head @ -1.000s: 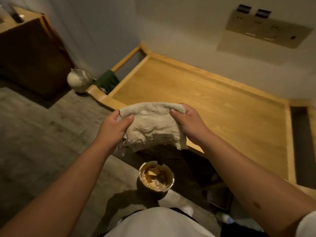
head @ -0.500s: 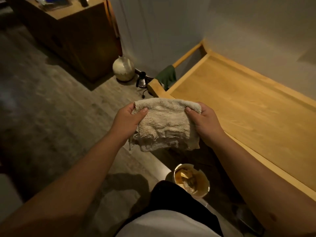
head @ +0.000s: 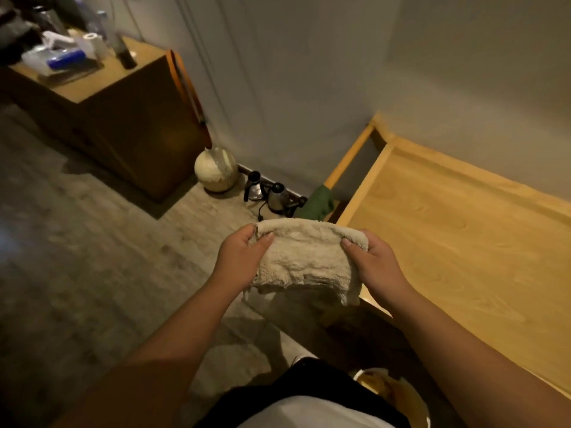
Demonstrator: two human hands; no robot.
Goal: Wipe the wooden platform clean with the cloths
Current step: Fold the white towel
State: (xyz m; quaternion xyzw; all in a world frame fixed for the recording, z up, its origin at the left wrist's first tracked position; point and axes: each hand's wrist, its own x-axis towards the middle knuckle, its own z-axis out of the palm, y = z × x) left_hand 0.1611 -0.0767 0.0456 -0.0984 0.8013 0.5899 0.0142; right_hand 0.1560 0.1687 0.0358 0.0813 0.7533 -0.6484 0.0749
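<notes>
A folded beige terry cloth [head: 304,257] hangs in the air between my two hands, just off the near left corner of the wooden platform [head: 457,242]. My left hand [head: 239,257] pinches its left top edge and my right hand [head: 378,264] pinches its right top edge. The platform is pale wood with a raised rim and runs off to the right along the wall. A dark green cloth [head: 318,203] is draped over the platform's left end rail.
A bucket [head: 398,396] stands on the floor at the bottom right, by my legs. Two kettles [head: 268,193] and a round pale vase [head: 216,169] stand on the floor by the wall. A brown cabinet [head: 123,118] with clutter on top stands at the left.
My view has swung left: the platform slid to the right and the cabinet, vase and kettles came into view. Both hands keep hold of the beige cloth.
</notes>
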